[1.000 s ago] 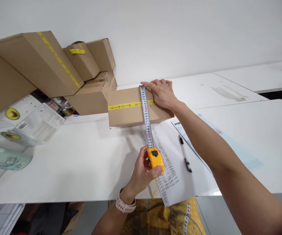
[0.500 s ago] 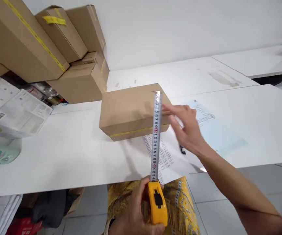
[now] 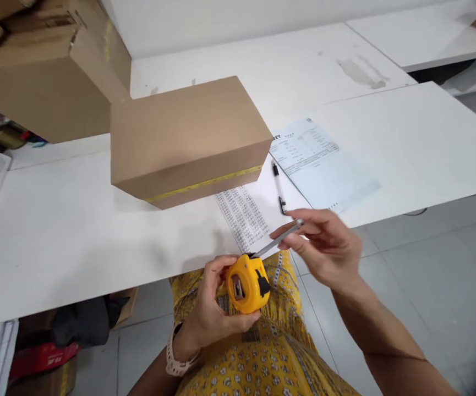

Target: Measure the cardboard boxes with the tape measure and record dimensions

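Note:
My left hand [image 3: 217, 305] is wrapped round the yellow case of a tape measure [image 3: 248, 283], low over my lap at the table's front edge. A short length of silver blade [image 3: 277, 238] sticks out of the case toward the right. Its end is pinched between the thumb and fingers of my right hand [image 3: 324, 245]. Beyond my hands a closed cardboard box [image 3: 188, 132] with a yellow tape strip along its side rests on the table. A printed sheet of figures [image 3: 246, 220] lies partly under the box, with a black-and-clear pen [image 3: 279, 187] on the paper.
A bluish document [image 3: 324, 165] lies right of the box on the white table [image 3: 64, 247]. Larger cartons [image 3: 48, 82] are stacked at the back left. A dark cloth bundle [image 3: 83, 322] and a red item [image 3: 43, 360] sit under the table.
The blade has gone from long and upright before the box to short and slanted. My right hand has come down from the box to the blade's end. The view has shifted closer.

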Motion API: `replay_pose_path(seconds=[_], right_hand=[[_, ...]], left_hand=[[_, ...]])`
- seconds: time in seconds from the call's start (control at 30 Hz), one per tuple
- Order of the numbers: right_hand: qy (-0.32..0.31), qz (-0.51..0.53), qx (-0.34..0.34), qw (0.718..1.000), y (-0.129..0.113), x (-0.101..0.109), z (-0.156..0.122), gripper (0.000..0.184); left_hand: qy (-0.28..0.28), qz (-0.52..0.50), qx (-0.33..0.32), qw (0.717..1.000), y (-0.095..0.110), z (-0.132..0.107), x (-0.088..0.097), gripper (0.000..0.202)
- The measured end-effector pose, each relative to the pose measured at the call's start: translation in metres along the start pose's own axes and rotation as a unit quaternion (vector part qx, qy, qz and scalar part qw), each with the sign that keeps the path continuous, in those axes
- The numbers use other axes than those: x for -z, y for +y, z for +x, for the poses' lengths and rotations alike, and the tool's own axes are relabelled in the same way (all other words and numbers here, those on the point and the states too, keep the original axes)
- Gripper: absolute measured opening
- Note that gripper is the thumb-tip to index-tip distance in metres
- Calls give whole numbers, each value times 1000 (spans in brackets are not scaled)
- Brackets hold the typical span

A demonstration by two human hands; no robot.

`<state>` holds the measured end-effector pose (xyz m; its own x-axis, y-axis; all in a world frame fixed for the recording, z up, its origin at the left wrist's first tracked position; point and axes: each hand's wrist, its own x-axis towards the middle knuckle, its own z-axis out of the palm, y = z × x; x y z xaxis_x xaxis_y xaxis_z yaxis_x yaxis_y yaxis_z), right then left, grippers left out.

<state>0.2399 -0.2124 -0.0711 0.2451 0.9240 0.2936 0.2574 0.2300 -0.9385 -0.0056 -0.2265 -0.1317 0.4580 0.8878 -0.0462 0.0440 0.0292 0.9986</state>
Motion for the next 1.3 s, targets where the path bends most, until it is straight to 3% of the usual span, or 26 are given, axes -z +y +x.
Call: replay_pose_path(seconds=[0.1, 0.2, 0.27, 0.33, 0.43, 0.5, 0.63, 0.7, 0.77, 0.87, 0.97, 1.13, 1.3], right_hand=[[-42, -69, 58, 995, 9, -11, -16, 30], [-42, -127, 100, 986, 24, -9, -7, 17], [17, -185, 67, 980, 40, -1, 9, 17], [59, -270, -6, 961, 59, 6, 27, 29], [18, -389, -77, 918, 79, 8, 49, 52], [-26, -442, -84, 893, 84, 3, 56, 61], [-84, -484, -77, 867, 80, -5, 61, 44], [-82, -449, -73, 887, 81, -3, 61, 42], [-47, -352, -79, 931, 84, 1, 60, 38], [27, -124, -100, 987, 87, 8, 56, 32], [61, 55, -84, 993, 78, 12, 48, 32], [99, 103, -17, 990, 50, 13, 36, 28], [152, 123, 44, 980, 35, 12, 29, 41]], left_hand=[[-10, 14, -47, 999, 2, 9, 2, 76], [-24, 96, -111, 989, 12, 26, 11, 76], [5, 193, -152, 969, 18, 43, 20, 73], [62, 299, -181, 935, 22, 62, 29, 67], [119, 421, -211, 874, 19, 90, 42, 57], [118, 465, -210, 852, 14, 105, 51, 52], [113, 498, -201, 836, 9, 111, 56, 40], [142, 502, -226, 823, 11, 101, 47, 37], [144, 485, -273, 818, 12, 86, 29, 39], [41, 454, -349, 819, 6, 64, -2, 38], [-47, 474, -364, 801, -7, 53, -18, 30], [-24, 529, -320, 785, -16, 63, 3, 38], [-10, 546, -302, 782, -8, 68, 16, 44]])
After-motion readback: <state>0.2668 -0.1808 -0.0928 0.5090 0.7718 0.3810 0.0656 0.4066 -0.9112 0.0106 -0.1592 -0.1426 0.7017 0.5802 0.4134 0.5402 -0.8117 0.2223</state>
